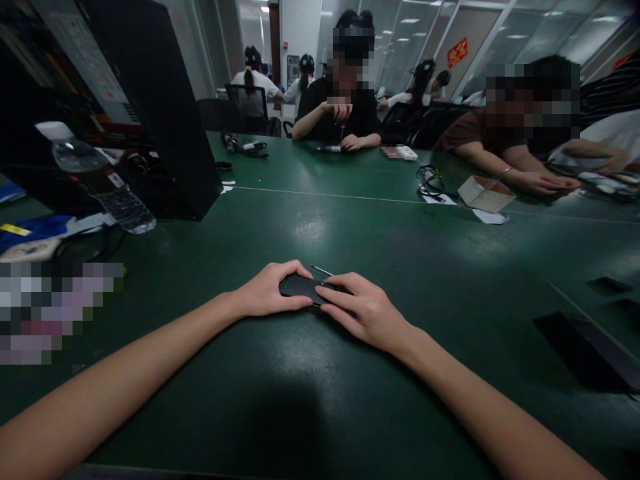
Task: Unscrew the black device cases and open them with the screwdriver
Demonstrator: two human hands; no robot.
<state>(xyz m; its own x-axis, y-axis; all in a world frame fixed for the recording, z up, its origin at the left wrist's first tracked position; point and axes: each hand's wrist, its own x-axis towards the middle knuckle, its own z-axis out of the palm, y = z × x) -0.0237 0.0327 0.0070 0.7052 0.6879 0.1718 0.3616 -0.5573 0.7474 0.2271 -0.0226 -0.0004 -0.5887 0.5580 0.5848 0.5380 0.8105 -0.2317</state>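
Observation:
A flat black rectangular device (pixel 302 287), much like a phone, lies low over the green table between my hands. My left hand (pixel 265 290) grips its left end, thumb along the near edge and index finger along the far edge. My right hand (pixel 367 307) is closed over the right end, its fingertips pressing on the top face and near edge. Just beyond the device, a thin metal shaft (pixel 321 270) like a screwdriver blade sticks out; its other end is hidden behind my right hand.
At the left stand a plastic bottle (pixel 103 180) and a tall black case (pixel 150 120). Cables (pixel 431 181) and a small open cardboard box (pixel 486 193) lie across the table. Dark flat pieces (pixel 585 350) are at the right. Opposite, a person (pixel 313 110) holds a red-handled screwdriver (pixel 343 123).

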